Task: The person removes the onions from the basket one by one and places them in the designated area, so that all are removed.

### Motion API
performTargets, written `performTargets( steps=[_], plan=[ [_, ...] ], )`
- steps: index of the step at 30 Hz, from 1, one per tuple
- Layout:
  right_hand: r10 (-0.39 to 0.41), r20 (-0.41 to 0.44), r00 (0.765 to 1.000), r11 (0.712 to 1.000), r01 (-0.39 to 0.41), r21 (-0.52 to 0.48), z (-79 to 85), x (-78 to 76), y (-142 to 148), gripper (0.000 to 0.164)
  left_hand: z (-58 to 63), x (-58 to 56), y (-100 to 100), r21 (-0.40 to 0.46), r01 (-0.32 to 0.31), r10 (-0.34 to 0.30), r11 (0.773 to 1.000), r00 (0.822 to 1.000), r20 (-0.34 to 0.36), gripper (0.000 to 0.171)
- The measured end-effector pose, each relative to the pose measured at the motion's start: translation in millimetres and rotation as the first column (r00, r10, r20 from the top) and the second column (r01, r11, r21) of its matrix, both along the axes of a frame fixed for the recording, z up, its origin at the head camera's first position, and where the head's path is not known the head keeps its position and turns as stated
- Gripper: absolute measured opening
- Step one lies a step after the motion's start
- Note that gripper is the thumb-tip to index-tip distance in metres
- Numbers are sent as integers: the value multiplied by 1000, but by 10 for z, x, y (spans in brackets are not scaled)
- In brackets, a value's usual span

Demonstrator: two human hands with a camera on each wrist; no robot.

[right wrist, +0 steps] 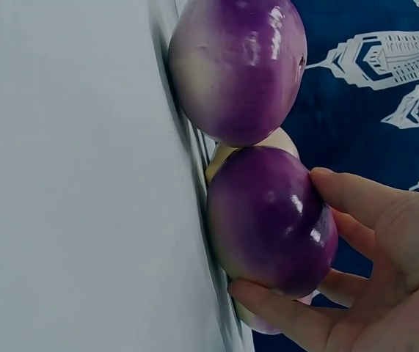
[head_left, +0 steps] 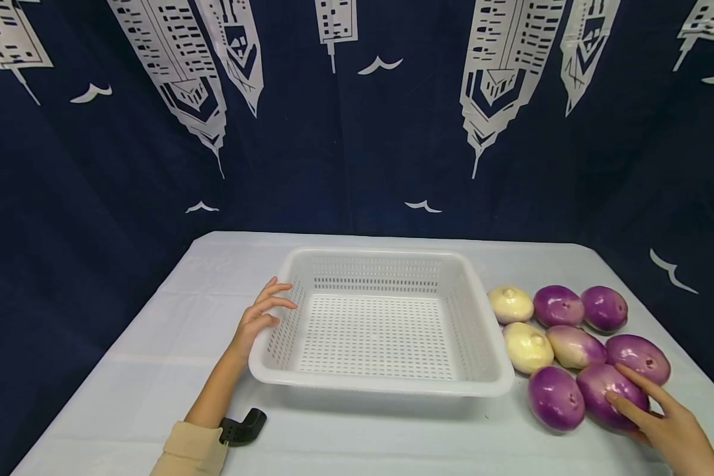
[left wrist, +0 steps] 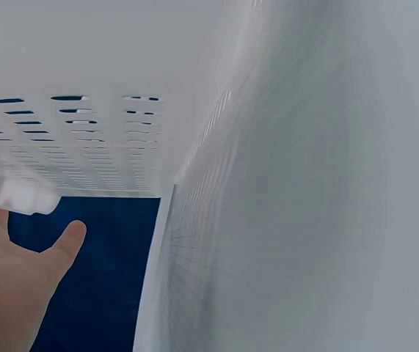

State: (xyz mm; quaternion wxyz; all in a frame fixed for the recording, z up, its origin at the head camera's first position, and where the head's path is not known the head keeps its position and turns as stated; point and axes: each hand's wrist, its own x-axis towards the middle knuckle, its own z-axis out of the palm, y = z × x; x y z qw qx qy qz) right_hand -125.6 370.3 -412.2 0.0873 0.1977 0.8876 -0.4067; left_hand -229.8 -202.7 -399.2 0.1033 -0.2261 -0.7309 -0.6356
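Note:
A white perforated plastic basket [head_left: 381, 388] stands mid-table with nothing in it. My left hand [head_left: 256, 324] rests at its left rim, fingers spread over the edge; in the left wrist view the thumb [left wrist: 68, 238] sticks out apart from the basket wall [left wrist: 106, 169]. At the front right, my right hand [head_left: 672, 423] holds a glossy purple onion [head_left: 608, 390], thumb on one side and fingers on the other. The right wrist view shows that onion [right wrist: 268, 220] between thumb and fingers, beside another purple onion [right wrist: 238, 66].
Right of the basket lie more purple onions [head_left: 556, 398] and two pale yellow onions [head_left: 527, 347], grouped close together. A black strap-like device [head_left: 244, 426] is at the left wrist. The white-covered table [head_left: 363, 443] meets a dark blue printed curtain [head_left: 345, 152] behind.

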Motion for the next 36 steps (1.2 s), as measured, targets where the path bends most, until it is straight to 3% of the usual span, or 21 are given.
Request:
performTargets(
  steps=[14,17,20,25,32,36],
  plan=[
    [-43,16,999,997,42,59,-112,-66,79,82,0,-2,-9,-12,0,0,1000,1000,-9,36],
    [-62,-11,998,995,63,78,-45,-39,10,78,0,5,-5,-11,0,0,1000,1000,-9,35],
    [-61,-95,994,993,71,98,74,24,-88,73,0,9,-2,-11,1,-1,1000,1000,-10,35],
    [-69,-269,961,981,114,158,149,93,-173,64,4,6,-3,-10,-2,2,1000,1000,-7,37],
    [-155,-382,911,964,224,143,325,90,-425,58,8,5,-3,-16,-4,4,1000,1000,-6,35],
    [-132,-466,875,966,219,138,431,47,-541,56,9,6,-3,-11,1,-1,1000,1000,-5,35]
  ],
)
